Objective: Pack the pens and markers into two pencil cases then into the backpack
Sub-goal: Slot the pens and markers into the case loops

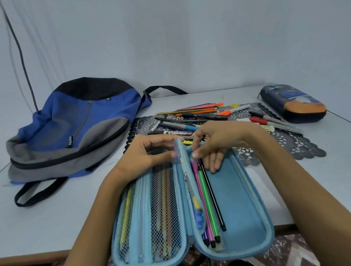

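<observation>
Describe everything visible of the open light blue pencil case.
The light blue pencil case lies opened flat at the table edge, its near end overhanging. Left half: zipped mesh pockets with pencils. Right half: pink, green and black pens. The left hand holds the centre flap upright; the right hand pinches the pens' top ends.

The left hand (146, 155) and right hand (216, 142) hide the open case's (243, 202) far end
</observation>
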The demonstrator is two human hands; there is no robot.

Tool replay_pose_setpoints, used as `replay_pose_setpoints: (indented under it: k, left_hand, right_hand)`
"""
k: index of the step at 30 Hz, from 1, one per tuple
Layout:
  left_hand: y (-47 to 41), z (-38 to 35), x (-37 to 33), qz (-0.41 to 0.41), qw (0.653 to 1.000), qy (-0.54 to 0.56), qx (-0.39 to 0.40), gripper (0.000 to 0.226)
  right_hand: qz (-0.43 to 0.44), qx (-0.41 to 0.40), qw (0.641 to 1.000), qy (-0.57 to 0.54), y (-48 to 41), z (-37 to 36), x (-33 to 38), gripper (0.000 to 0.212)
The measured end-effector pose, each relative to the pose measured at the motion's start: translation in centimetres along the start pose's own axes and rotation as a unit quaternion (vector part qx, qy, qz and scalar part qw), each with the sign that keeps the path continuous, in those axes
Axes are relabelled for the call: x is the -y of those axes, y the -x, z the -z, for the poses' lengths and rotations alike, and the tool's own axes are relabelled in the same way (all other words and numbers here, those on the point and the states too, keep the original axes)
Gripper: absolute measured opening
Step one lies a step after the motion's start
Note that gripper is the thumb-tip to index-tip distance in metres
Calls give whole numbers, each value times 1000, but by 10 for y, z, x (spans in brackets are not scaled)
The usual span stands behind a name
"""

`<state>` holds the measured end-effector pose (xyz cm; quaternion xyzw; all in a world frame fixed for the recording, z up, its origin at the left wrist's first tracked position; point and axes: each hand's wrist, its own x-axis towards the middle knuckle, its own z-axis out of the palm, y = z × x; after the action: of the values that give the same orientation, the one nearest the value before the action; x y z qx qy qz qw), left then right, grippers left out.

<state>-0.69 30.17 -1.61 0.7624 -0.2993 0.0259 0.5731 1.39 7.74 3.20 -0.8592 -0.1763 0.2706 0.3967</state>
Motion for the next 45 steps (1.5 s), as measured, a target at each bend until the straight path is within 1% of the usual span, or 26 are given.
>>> replay_pose_setpoints:
  k: [1, 2, 4, 5, 6, 7, 9, 12, 14, 17, 19, 20, 22, 25, 27, 29, 31, 32, 34, 35, 36, 37, 38, 40, 42, 45]
  left_hand:
    - [0, 0, 0, 0, 1000, 0, 0, 37]
    - [0, 1, 0, 1, 1000, -2, 1, 37]
    - [-1, 2, 2, 1, 1000, -4, 2, 36]
    - [-1, 2, 2, 1, 1000, -2, 3, 35]
    - [-1, 1, 2, 2, 1000, 1, 2, 35]
    - [-1, 1, 2, 1, 1000, 5, 2, 34]
    - [-1, 1, 2, 0, 1000, 7, 4, 34]
    - [-1, 1, 2, -3, 1000, 5, 4, 34]
    - [-1, 1, 3, -7, 1000, 6, 5, 34]
    - [-1, 1, 5, -5, 1000, 8, -1, 36]
    - [-2, 2, 6, -6, 1000, 3, 1, 37]
    - [-2, 3, 7, -6, 1000, 2, 2, 37]
    - [-2, 3, 7, -7, 1000, 4, 4, 36]
    - [-2, 3, 8, -10, 1000, 3, 8, 36]
    - [-2, 3, 8, -12, 1000, 6, 10, 36]
    - [-2, 2, 6, -13, 1000, 7, 12, 36]
    - [-2, 2, 6, -14, 1000, 7, 11, 36]
    - [-2, 2, 6, -13, 1000, 6, 10, 37]
    - [-2, 3, 8, -10, 1000, 4, 5, 37]
    - [-2, 3, 8, -8, 1000, 3, 3, 37]
    - [-2, 3, 8, -6, 1000, 2, 3, 37]
    - [-2, 3, 8, -4, 1000, 3, 3, 37]
    - [-2, 2, 8, -3, 1000, 3, 3, 37]
    - [-2, 2, 8, 0, 1000, 1, 0, 37]
    - [-2, 3, 8, 0, 1000, 0, -1, 37]
    - [-2, 3, 8, -2, 1000, -1, 2, 37]
  right_hand:
    - [18, -40, 999, -14, 0, 2, 0, 25]
    - [42, -98, 994, -32, -3, 4, -1, 21]
    - [81, -235, 968, -46, -13, 7, -6, 12]
    - [90, -295, 951, -27, -21, 9, -8, 8]
    - [94, -336, 937, 16, -30, 10, -11, 4]
    - [98, -353, 928, 71, -39, 10, -12, 3]
    - [98, -341, 920, 168, -55, 7, -13, 9]
    - [87, -306, 913, 257, -72, 1, -9, 18]
    - [78, -301, 895, 321, -79, -1, -2, 19]
    - [69, -304, 860, 404, -85, -2, 8, 11]
    - [62, -297, 839, 451, -85, -4, 14, 14]
    - [64, -288, 831, 472, -85, -5, 17, 14]
    - [78, -274, 815, 504, -84, -9, 21, 4]
    - [91, -269, 795, 537, -88, -18, 22, 10]
    - [84, -265, 790, 546, -91, -22, 22, 7]
    - [76, -256, 791, 551, -93, -25, 23, 13]
    - [67, -251, 799, 543, -92, -24, 23, 17]
    - [72, -257, 801, 536, -92, -24, 21, 15]
    - [85, -283, 808, 510, -91, -20, 17, 3]
    - [90, -303, 819, 478, -91, -18, 15, 8]
    - [100, -325, 840, 422, -90, -14, 13, 10]
    - [109, -348, 867, 340, -86, -10, 14, 10]
    - [126, -371, 886, 249, -80, -6, 15, 9]
    - [150, -405, 897, 93, -64, 4, 22, 17]
    - [157, -391, 907, -5, -43, 12, 31, 31]
    - [122, -306, 940, -91, -12, 22, 37, 49]
